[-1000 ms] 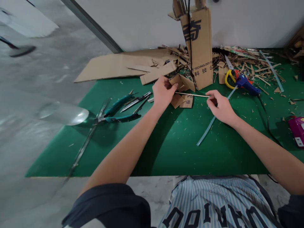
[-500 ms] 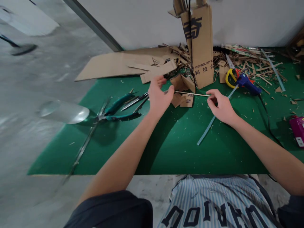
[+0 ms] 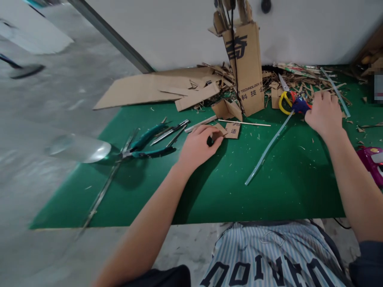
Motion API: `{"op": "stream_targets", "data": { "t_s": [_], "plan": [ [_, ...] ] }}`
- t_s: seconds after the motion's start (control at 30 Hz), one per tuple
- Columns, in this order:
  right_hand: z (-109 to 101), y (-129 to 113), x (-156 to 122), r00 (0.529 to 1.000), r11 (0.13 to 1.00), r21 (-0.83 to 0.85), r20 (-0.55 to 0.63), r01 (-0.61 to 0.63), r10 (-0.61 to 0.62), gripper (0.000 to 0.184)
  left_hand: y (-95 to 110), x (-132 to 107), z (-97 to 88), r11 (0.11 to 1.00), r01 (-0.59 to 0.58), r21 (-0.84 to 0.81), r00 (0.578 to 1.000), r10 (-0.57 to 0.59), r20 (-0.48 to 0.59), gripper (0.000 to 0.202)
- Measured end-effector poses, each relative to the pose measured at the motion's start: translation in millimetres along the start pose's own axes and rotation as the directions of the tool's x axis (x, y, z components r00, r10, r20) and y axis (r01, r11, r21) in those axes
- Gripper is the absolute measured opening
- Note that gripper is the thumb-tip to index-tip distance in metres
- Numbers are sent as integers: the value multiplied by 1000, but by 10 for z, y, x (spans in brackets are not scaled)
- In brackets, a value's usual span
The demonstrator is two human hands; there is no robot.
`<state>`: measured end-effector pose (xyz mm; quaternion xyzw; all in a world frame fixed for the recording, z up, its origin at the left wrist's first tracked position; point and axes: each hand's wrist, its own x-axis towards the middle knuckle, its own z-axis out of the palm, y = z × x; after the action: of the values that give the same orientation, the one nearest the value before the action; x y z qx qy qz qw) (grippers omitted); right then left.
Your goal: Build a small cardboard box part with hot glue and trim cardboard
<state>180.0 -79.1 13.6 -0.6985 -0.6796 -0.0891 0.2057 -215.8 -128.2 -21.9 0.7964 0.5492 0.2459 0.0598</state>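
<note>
R hand (image 3: 324, 113) lies on the rear of the blue glue gun (image 3: 299, 106), near the far right corner of the bench (image 3: 185, 239). Back of hand is up and fingers are hidden, so I cannot tell if it grips or only rests. Yellow-handle scissors (image 3: 283, 101) are just beside the gun nose, on its left. L hand (image 3: 199, 145) is at mid bench on the green mat (image 3: 269, 199), fingers curled in, tips touching a small cardboard piece (image 3: 220, 129). Real pinch or not, cannot tell. A thin stick (image 3: 243, 122) lies free btw both hands, w/ a clear glue rod (image 3: 265, 151) slanting toward the near edge. Upright cardboard box (image 3: 247, 71) stands at the far edge. Green pliers (image 3: 149, 143) lie left of L hand, apart.
</note>
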Motion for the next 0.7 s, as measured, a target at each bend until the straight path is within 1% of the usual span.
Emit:
{"op": "stream_targets", "data": {
  "t_s": [0.07, 0.1, 0.17, 0.23, 0.27, 0.33, 0.37, 0.4, 0.47, 0.5, 0.53, 0.57, 0.6, 0.67, 0.7],
  "plan": [
    [99, 136, 17, 995, 998, -51, 85, -39, 43, 55, -44, -54, -29, 998, 40, 40, 999, -39, -21, 25],
    [148, 170, 19, 991, 996, -72, 113, -60, 68, 56, -62, -81, -43, 995, 73, 67, 997, -71, -35, 22],
    [224, 185, 12, 981, 992, -92, 167, -82, 97, 52, -77, -126, -67, 983, 143, 117, 988, -136, -70, 19],
    [271, 169, -2, 980, 995, -74, 186, -64, 77, 47, -46, -143, -83, 973, 176, 146, 980, -159, -124, 20],
    [285, 161, -10, 983, 997, -56, 177, -44, 54, 46, -8, -138, -87, 975, 167, 144, 978, -145, -152, 20],
    [295, 154, -20, 992, 1000, -27, 128, 1, 3, 46, 118, -103, -86, 988, 107, 108, 977, -84, -195, 20],
    [290, 151, -22, 995, 1000, -18, 98, 19, -17, 47, 205, -74, -81, 996, 58, 68, 982, -45, -186, 19],
    [276, 145, -23, 997, 999, -10, 66, 32, -32, 47, 305, -36, -74, 1000, 14, 13, 988, -11, -157, 19],
    [223, 105, -27, 999, 999, 18, -3, 47, -47, 47, 536, 62, -59, 990, -13, -141, 999, 6, -49, 22],
    [186, 67, -36, 998, 998, 42, -39, 54, -53, 47, 660, 124, -52, 968, 2, -249, 1000, 0, 9, 24],
    [145, 16, -54, 995, 996, 71, -77, 62, -57, 48, 786, 193, -46, 934, 43, -354, 997, -18, 75, 28],
    [105, -45, -83, 992, 992, 103, -113, 76, -64, 48, 912, 267, -43, 895, 101, -434, 988, -39, 150, 32],
    [70, -114, -122, 987, 987, 127, -142, 96, -78, 49, 1035, 342, -40, 845, 158, -510, 977, -59, 204, 35],
    [27, -256, -229, 974, 975, 169, -196, 148, -114, 50, 1264, 481, -32, 698, 271, -663, 948, -72, 311, 35],
    [24, -319, -289, 968, 964, 196, -208, 180, -138, 50, 1364, 537, -24, 617, 333, -713, 923, -58, 381, 33]
  ]
}}
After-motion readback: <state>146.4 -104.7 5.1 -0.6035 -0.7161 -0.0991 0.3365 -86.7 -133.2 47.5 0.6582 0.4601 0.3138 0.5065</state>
